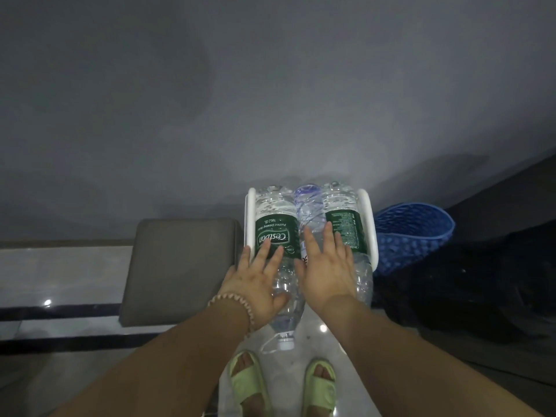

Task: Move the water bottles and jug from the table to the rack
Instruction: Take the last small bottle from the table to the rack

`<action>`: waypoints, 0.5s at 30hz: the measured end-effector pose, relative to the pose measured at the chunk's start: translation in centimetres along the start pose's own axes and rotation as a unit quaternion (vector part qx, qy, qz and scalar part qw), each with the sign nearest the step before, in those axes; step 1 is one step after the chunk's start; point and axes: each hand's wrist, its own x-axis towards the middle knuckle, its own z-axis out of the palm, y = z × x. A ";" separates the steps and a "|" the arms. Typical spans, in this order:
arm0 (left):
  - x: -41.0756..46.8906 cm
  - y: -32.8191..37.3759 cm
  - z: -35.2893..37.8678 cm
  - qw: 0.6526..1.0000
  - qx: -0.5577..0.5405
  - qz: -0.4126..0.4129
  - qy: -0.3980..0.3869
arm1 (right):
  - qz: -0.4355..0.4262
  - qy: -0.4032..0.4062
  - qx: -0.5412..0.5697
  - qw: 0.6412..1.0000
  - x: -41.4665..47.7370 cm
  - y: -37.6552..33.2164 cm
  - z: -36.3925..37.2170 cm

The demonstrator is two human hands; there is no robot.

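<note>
Three bottles lie on their sides across the white rack [370,224], packed between its left and right side rails: a green-labelled bottle [275,236] at the left rail, a slimmer clear bottle [310,210] in the middle, and a second green-labelled bottle [346,227] at the right rail. Each long axis runs from the wall toward the person, caps pointing at the person (only the left one's white cap is visible), necks overhanging the rack's near edge. The left hand [258,281] and right hand [326,266] rest spread flat on top, gripping nothing. The likely trouble: round, front-heavy bottles could tip or slide off the near edge once the palms lift. No jug is visible.
</note>
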 end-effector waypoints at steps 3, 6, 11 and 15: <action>-0.2 0.7 -0.7 1.000 0.006 -0.010 0.007 | -0.020 0.011 -0.018 1.000 -1.3 0.5 -0.8; -1.2 2.0 -1.3 0.999 0.019 -0.022 0.041 | -0.028 0.027 -0.026 0.999 -3.2 0.8 -1.8; -4.2 4.5 -2.9 0.992 0.020 -0.031 0.117 | -0.042 0.062 -0.033 0.997 -6.6 1.5 -3.9; -8.7 6.7 -4.0 0.980 0.021 -0.058 0.187 | -0.085 0.084 -0.053 0.991 -10.0 2.1 -6.4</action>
